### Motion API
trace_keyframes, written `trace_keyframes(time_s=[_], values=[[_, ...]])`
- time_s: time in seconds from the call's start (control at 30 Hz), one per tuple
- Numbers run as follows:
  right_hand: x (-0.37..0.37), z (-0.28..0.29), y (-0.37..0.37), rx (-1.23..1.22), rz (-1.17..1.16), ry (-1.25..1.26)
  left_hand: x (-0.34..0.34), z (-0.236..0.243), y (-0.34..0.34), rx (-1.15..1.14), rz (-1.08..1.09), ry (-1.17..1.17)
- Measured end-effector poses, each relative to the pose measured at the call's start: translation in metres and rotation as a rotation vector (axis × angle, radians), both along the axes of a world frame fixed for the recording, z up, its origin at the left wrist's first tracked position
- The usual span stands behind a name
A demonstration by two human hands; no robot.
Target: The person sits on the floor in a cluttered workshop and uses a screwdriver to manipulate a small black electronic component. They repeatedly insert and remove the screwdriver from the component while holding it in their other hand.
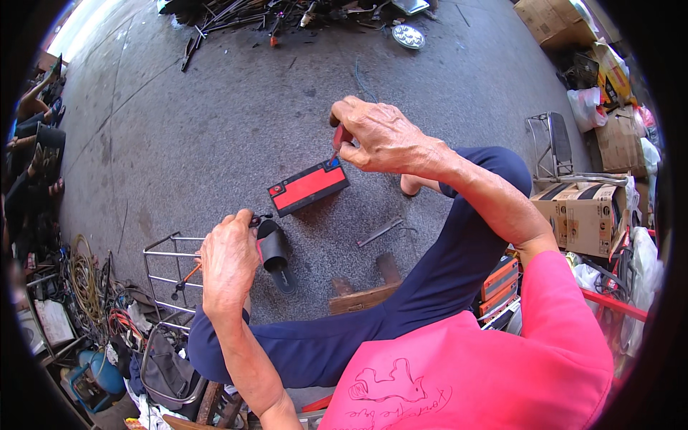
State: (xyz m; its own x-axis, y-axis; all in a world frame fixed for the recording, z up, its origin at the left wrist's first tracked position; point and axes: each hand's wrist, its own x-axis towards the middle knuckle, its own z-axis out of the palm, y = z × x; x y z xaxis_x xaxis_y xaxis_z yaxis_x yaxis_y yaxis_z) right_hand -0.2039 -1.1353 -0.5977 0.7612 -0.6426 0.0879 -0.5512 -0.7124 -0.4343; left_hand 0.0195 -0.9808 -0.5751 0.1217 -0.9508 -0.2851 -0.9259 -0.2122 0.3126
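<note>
Battery [308,187], a small black box with a red top, lies on the grey concrete floor [215,129] in front of the person's knees. The right hand [380,136] is closed on a thin red probe [337,137], and its tip touches the blue corner of the battery. The left hand [228,261] is well apart from the right one. It is closed on a small black clip [259,219], just beside a black sandal [276,256].

The floor is rough and has dark stains. A heap of dark metal scrap [244,16] lies at the far edge, with a round silver lamp [408,36] near it.

Brown cardboard boxes [584,215] with dark print sit on the right, and more boxes [555,21] are stacked further back beside a white plastic bag [586,107].

A wire rack [161,276] stands to the left of the left hand. Coiled cables [86,279] and a blue jug [97,373] lie in the clutter at the lower left.
</note>
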Motion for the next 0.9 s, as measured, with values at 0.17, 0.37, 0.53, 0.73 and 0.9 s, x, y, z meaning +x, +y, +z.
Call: trace_keyframes(time_s=[0.17,0.37,0.53,0.73,0.9], values=[[0.010,0.010,0.008,0.052,-0.103,0.186,0.001,-0.001,0.002,-0.014,-0.008,-0.003],[0.005,-0.003,0.004,-0.084,-0.032,0.047,0.000,-0.001,0.001,-0.019,-0.011,0.006],[0.007,0.003,0.008,-0.003,-0.012,0.080,-0.001,-0.001,-0.001,0.016,-0.013,-0.009],[0.014,0.011,0.005,0.099,-0.112,0.267,0.001,0.000,0.002,-0.010,-0.007,-0.006],[0.008,0.003,0.007,-0.014,0.021,0.124,0.000,0.001,0.001,-0.017,0.012,0.019]])
